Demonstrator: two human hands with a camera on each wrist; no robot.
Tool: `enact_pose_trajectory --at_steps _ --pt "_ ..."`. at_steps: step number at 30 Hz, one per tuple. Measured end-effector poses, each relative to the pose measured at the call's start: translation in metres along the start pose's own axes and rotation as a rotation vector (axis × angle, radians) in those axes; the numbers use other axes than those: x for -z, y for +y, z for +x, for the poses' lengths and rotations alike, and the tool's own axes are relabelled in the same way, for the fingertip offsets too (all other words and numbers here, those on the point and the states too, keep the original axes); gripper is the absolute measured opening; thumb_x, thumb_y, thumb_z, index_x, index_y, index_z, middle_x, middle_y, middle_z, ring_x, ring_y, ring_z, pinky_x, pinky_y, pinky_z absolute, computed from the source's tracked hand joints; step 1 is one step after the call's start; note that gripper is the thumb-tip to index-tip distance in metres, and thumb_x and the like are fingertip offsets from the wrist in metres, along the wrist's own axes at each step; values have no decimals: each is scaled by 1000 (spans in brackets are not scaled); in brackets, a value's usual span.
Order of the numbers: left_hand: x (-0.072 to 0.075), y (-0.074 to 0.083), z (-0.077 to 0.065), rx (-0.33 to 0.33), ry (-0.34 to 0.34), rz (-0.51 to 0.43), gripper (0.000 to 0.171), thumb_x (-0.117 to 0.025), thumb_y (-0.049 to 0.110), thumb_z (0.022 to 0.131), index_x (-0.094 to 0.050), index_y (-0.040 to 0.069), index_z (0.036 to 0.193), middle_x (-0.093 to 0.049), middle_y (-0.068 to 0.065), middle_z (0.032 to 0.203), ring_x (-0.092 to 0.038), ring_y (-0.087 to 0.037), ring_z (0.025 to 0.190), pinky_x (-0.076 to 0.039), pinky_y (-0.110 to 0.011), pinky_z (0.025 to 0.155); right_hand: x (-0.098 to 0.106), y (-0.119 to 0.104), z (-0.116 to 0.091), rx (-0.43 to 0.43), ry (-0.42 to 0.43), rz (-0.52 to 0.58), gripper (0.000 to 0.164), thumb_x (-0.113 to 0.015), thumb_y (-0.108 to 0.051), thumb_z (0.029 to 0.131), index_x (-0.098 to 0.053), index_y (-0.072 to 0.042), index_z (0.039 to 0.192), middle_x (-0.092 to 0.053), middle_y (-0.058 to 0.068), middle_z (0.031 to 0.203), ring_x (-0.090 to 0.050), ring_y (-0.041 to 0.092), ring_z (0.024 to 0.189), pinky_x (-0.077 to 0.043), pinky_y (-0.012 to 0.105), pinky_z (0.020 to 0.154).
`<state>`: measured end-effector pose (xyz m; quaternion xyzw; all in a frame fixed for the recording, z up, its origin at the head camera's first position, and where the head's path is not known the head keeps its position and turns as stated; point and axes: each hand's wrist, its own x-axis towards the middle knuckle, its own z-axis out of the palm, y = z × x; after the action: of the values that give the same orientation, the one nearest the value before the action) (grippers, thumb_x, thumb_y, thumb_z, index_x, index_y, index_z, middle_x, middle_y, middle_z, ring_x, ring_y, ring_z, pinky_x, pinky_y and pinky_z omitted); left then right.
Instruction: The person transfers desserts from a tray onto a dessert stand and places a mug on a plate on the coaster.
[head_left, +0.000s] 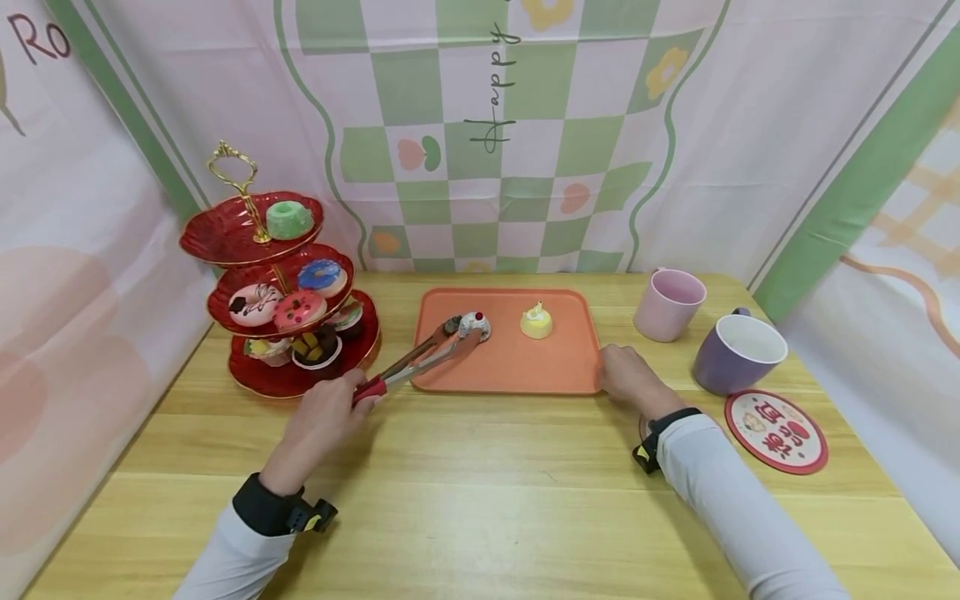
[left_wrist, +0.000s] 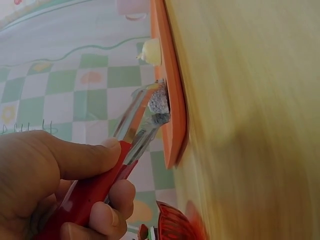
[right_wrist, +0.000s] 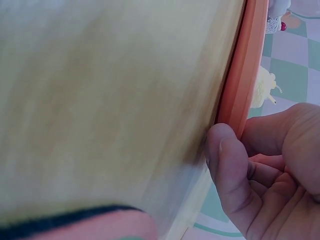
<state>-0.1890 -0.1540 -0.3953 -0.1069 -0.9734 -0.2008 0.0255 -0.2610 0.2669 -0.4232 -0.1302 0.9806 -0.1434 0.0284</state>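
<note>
My left hand (head_left: pixel 324 423) grips the red handles of metal tongs (head_left: pixel 371 389), thumb along one side in the left wrist view. The tong tips stand on either side of a small cupcake (head_left: pixel 474 323) in a silver wrapper, topped with white cream and a red cherry. This cupcake is over the left half of an orange tray (head_left: pixel 525 371). A small yellow cake (head_left: pixel 536 321) sits on the tray's right half. My right hand (head_left: pixel 633 379) pinches the tray's near right corner, its thumb and fingers at the rim in the right wrist view.
At left stands a red three-tier stand (head_left: pixel 247 367) with a gold handle, bearing donuts and cupcakes. A pink mug (head_left: pixel 663 308) and a purple mug (head_left: pixel 723 354) stand at right, beside a round red-edged coaster (head_left: pixel 776 431). Behind hangs a checked cloth (head_left: pixel 472 200).
</note>
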Motion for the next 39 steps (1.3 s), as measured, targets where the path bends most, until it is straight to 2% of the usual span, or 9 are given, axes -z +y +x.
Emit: enact_pose_trajectory --at_steps 8,15,21,30,39 --pt "2 -1 -2 4 8 13 20 -70 20 85 -56 7 91 -46 -3 64 -43 -20 56 -32 -31 49 0 -1 0 -4 -8 -20 19 -49 5 78 -49 -5 62 -47 7 59 -47 23 55 -39 31 50" --pt "7 1 -6 9 28 23 21 -70 19 84 -58 7 98 -50 -3 65 -45 -20 55 -34 -32 50 1 -2 1 -17 -22 -18 18 -49 5 78 -50 -4 63 -47 7 60 -47 23 55 -38 30 49" --pt "14 2 -11 8 58 35 25 -70 21 84 -59 6 102 -53 -2 68 -46 -19 55 -37 -32 49 2 -1 0 -33 -46 0 16 -49 5 79 -51 -3 65 -49 8 62 -48 22 55 -39 30 49" --pt "23 0 -20 6 98 61 25 -71 24 84 -57 7 95 -48 -2 64 -43 -19 53 -34 -31 47 2 -1 1 -45 -55 0 15 -50 5 79 -51 -3 66 -49 8 63 -49 23 56 -40 31 50" --pt "34 -3 -31 3 133 72 30 -71 24 83 -58 2 101 -49 -3 64 -42 -19 52 -33 -31 47 1 -2 1 -11 -36 -24 17 -49 4 80 -50 -3 65 -47 8 62 -47 24 57 -39 32 52"
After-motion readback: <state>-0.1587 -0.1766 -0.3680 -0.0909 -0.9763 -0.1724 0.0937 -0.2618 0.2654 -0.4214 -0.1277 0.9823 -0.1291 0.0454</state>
